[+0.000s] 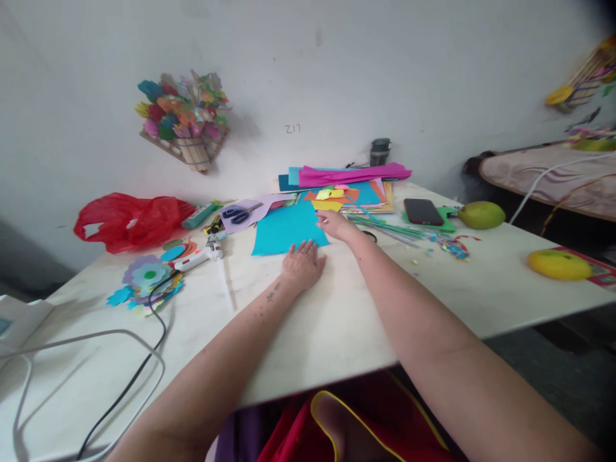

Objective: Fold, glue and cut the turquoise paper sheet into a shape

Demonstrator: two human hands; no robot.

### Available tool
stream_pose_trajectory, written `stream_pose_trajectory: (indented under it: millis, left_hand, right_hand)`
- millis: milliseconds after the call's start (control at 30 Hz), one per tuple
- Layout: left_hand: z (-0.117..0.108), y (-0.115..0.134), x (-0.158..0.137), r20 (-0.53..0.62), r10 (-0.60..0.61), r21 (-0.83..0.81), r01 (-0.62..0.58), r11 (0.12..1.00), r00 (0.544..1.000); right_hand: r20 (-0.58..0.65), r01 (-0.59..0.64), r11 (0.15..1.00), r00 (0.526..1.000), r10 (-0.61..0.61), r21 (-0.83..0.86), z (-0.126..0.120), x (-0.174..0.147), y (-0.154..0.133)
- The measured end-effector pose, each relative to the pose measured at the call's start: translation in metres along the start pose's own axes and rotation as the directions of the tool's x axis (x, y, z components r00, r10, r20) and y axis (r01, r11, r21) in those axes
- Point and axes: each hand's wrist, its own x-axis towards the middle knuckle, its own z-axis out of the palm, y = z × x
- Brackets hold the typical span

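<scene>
A bright blue sheet of paper [286, 226] lies on the white table. My left hand [302, 264] rests flat at its near edge, fingers stretched out over the paper. At the sheet's right edge, my right hand [333, 224] has its fingers drawn together in a pinch on the paper. Just beyond the sheet is a pile of coloured papers, with yellow cut pieces [330, 194] on top and a rolled magenta sheet [353, 174] behind. Dark-handled scissors [235, 215] lie on lilac paper to the left. Green stems [385, 224] lie right of my right hand.
On the left are a white glue gun [195, 260] with a trailing black cord, paper flowers [148, 276] and a red plastic bag [132, 221]. To the right lie a phone [423, 212], a green mango [482, 215] and a yellow mango [559, 264].
</scene>
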Motion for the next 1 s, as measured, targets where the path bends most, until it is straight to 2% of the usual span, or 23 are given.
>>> stream_pose_trajectory:
  millis: [67,133,233,333,500,600,700,767,833,900,1000]
  left_hand:
    - [0.001,0.0,0.0,-0.007,-0.004,-0.014,0.004,1.0,1.0]
    - [0.003,-0.002,0.0,-0.028,-0.002,-0.04,0.001,0.999,1.0]
    - [0.006,-0.005,0.001,-0.067,0.011,-0.113,-0.019,0.993,0.998]
    - [0.006,-0.009,0.003,-0.078,0.004,-0.204,-0.02,0.979,0.997]
    - [-0.004,-0.025,0.002,-0.114,-0.032,-0.24,0.004,0.971,0.993]
    - [-0.014,-0.049,0.0,-0.152,-0.131,-0.231,0.094,0.968,0.98]
    - [-0.019,-0.082,-0.004,-0.113,-0.225,-0.311,0.181,0.933,0.968]
    - [-0.017,-0.103,-0.006,-0.095,-0.206,-0.389,0.154,0.908,0.974]
    - [-0.011,-0.119,-0.008,-0.054,-0.168,-0.535,0.114,0.837,0.984]
    - [-0.004,-0.128,-0.009,-0.053,-0.114,-0.651,0.052,0.757,0.992]
    - [0.005,-0.13,-0.009,-0.077,-0.094,-0.713,0.011,0.701,0.993]
  right_hand:
    - [0.031,-0.138,0.959,0.99,0.134,0.249,0.01,-0.003,-0.019]
    - [0.114,-0.235,0.884,0.972,0.206,0.404,0.024,-0.007,-0.033]
    - [0.098,-0.3,0.827,0.952,0.289,0.476,0.039,-0.011,-0.038]
    - [0.1,-0.307,0.791,0.948,0.302,0.529,0.046,-0.011,-0.032]
    - [0.104,-0.282,0.87,0.959,0.262,0.404,0.043,-0.004,-0.014]
    - [0.112,-0.301,0.868,0.954,0.28,0.396,0.038,-0.003,-0.006]
    - [0.096,-0.317,0.888,0.948,0.302,0.334,0.034,-0.003,-0.001]
    - [0.086,-0.307,0.911,0.952,0.295,0.275,0.032,-0.004,0.0]
    - [0.08,-0.287,0.936,0.958,0.276,0.204,0.03,-0.005,-0.003]
    - [0.046,-0.242,0.965,0.97,0.239,0.096,0.028,-0.008,-0.009]
    - [-0.031,-0.135,0.987,0.991,0.133,-0.082,0.025,-0.013,-0.019]
